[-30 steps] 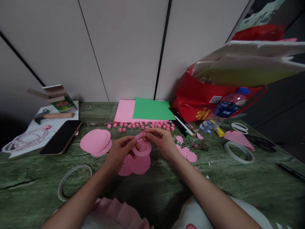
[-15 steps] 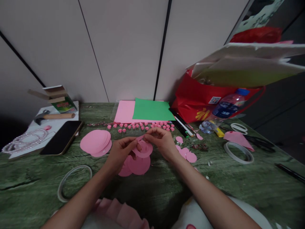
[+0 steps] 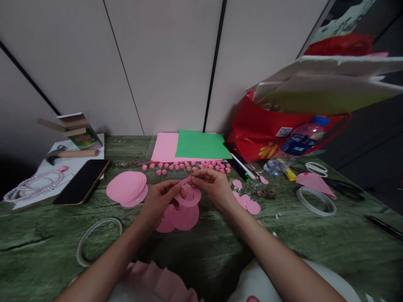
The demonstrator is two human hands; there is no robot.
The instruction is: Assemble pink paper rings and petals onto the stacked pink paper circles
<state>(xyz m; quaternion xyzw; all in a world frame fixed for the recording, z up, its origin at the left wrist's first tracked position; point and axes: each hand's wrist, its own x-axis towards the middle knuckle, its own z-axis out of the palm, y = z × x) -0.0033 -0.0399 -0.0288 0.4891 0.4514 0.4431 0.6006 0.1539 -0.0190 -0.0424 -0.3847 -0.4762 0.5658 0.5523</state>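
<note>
A pink paper spiral [image 3: 192, 199] hangs between my hands above the table. My left hand [image 3: 161, 198] is closed on its left side, thumb and fingers pinching the strip. With a pinch, my right hand [image 3: 210, 183] grips the upper end of the strip, which looks partly curled; the fingertips hide the exact end. Beneath the spiral lie pink paper circles [image 3: 185, 218] on the table. To the left of my left hand is a stack of pink circles [image 3: 126, 187]. Small rolled pink paper roses [image 3: 181, 166] stand in rows behind my hands.
Right of my hands are small pink discs [image 3: 252, 206], a tape roll [image 3: 315, 201], scissors [image 3: 344, 189] and a bottle [image 3: 297, 144] by a red bag [image 3: 248, 130]. At left lie a phone [image 3: 82, 182], a hammer [image 3: 78, 153] and another tape roll [image 3: 82, 245]. Green paper [image 3: 201, 144] lies at the back.
Both hands stay nearly in place. The upper end of the pink strip has shifted slightly between my right fingertips, and the spiral has turned a little.
</note>
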